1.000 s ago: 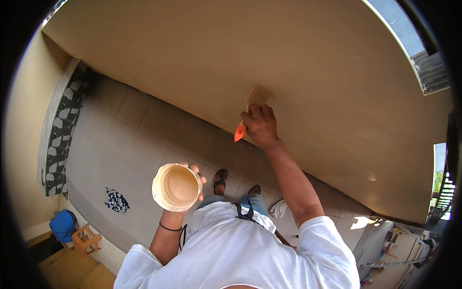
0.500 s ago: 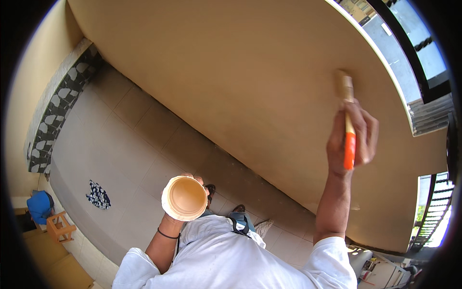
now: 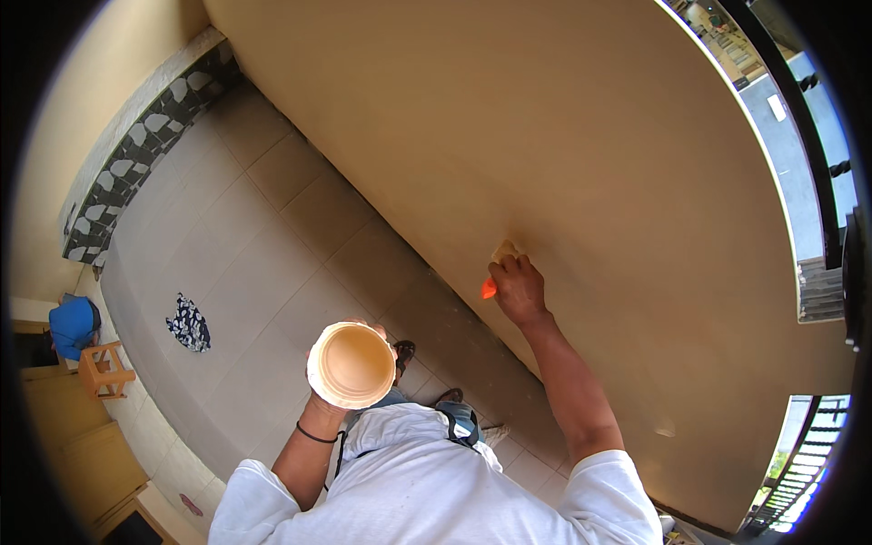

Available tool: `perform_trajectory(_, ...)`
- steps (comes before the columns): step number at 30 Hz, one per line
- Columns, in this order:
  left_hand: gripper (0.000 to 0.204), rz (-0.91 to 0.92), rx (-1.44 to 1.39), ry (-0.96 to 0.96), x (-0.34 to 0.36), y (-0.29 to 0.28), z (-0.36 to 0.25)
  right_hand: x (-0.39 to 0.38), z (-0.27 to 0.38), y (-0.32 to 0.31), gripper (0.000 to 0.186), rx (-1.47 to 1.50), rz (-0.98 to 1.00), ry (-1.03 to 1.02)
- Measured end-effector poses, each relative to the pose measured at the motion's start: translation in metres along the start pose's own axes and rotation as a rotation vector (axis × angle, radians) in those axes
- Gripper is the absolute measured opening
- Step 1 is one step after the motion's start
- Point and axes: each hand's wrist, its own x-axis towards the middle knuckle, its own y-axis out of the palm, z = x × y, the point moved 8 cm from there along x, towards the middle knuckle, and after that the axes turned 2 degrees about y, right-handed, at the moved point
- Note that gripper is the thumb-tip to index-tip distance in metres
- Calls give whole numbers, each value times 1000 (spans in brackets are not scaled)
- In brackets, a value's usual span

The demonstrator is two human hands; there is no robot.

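The person's right hand (image 3: 520,291) is closed around a paintbrush (image 3: 489,289), the fingers bunched about its middle so that only the orange end and the bristles (image 3: 506,248) show; the bristles appear to meet the tan wall (image 3: 618,173), though the exact contact is too small to be sure of. The brush's long axis slants in the view, its orange end pointing down and slightly left, toward the person's side, its bristles pointing up and away to the wall.

The left hand (image 3: 325,407) is curved around a round, cream-coloured cup (image 3: 313,365), with fingertips showing past its far right rim and the palm mostly hidden behind it; the cup stands in front of the torso, mouth turned up to the camera, pale tan inside; how full it is cannot be told. The cup lies down and to the left of the brush, well apart from it; the right arm is the one stretched out to the wall, while the left stays close to the body.

Beyond the cup, to the left, a dark patterned cloth (image 3: 189,323) lies on the tiled floor (image 3: 241,213); an orange-brown stool (image 3: 102,371) stands farther off.
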Motion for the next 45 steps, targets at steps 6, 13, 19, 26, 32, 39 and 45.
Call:
perform_trajectory(6,62,-127,8,32,-16,-27,-15,44,-34,-172,31,175,-394,195)
perform_trajectory(13,64,-127,39,14,0,-20,-3,14,18,-287,42,-262,-790,-53)
perform_trajectory(19,65,-38,27,-87,23,-7,14,-33,1,-81,34,93,-153,-3)
perform_trajectory(26,67,-125,58,-105,15,-36,2,-17,-28,-276,30,136,-660,111)
perform_trajectory(32,67,-122,-5,-112,16,-28,17,-46,13,-350,27,-452,-993,117)
perform_trajectory(39,68,-122,-23,-185,16,-26,29,-28,12,-124,33,-77,-261,-32)
perform_trajectory(45,64,-87,44,-149,15,-12,13,-93,4,-90,21,792,-493,563)
